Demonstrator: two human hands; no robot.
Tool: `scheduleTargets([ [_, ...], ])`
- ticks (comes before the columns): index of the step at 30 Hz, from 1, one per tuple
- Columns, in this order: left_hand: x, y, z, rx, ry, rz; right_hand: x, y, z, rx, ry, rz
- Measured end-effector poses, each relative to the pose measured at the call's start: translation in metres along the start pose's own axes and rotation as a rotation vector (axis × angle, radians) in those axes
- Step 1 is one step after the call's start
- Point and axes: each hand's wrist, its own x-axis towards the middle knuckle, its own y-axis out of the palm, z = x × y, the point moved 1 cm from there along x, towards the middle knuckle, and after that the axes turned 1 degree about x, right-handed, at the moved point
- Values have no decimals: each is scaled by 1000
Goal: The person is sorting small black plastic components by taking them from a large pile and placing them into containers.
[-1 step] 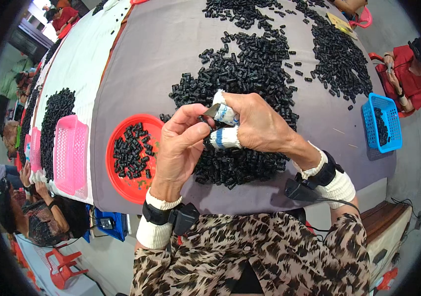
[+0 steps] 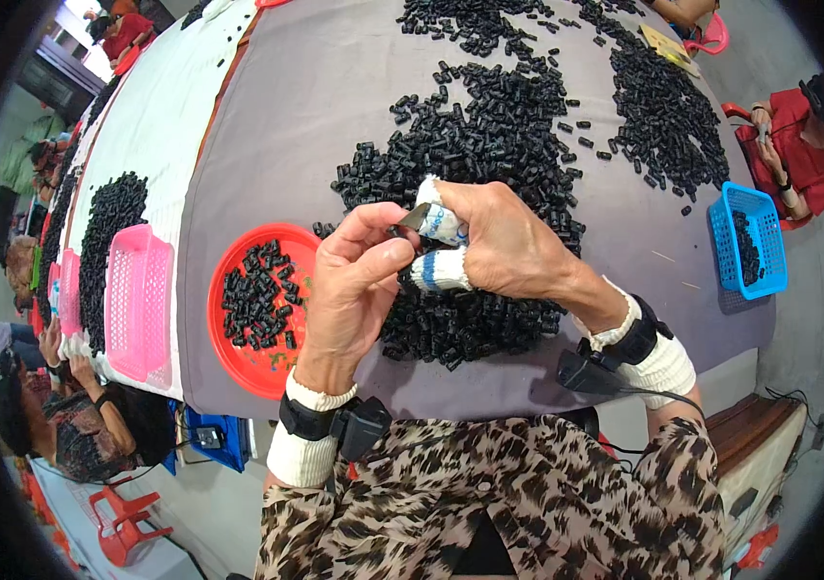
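Over the heap of small black cylindrical parts (image 2: 479,135), my two hands meet. My left hand (image 2: 349,280) pinches a small black part (image 2: 398,233) between thumb and forefinger, mostly hidden by the fingers. My right hand (image 2: 518,242) is closed around a short knife (image 2: 416,217); its grey blade lies against the part, and white wrapping with blue print covers the grip. White finger covers, one with a blue stripe (image 2: 441,270), wrap the right thumb and forefinger. Left of my left hand stands a round red tray (image 2: 225,355) holding more black parts.
A grey cloth (image 2: 286,126) covers the table. Pink baskets (image 2: 139,300) stand at the left by another pile, a blue basket (image 2: 767,232) at the right edge. Co-workers sit on both sides. A cable (image 2: 668,394) runs from my right wrist band.
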Motion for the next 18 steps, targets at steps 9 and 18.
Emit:
scheduleTargets([
  [9,3,12,-2,28,-5,-46,2,-3,-8,15,6,-24],
  [18,1,4,4,-73,-54,-61,3,-7,-8,-102,7,77],
])
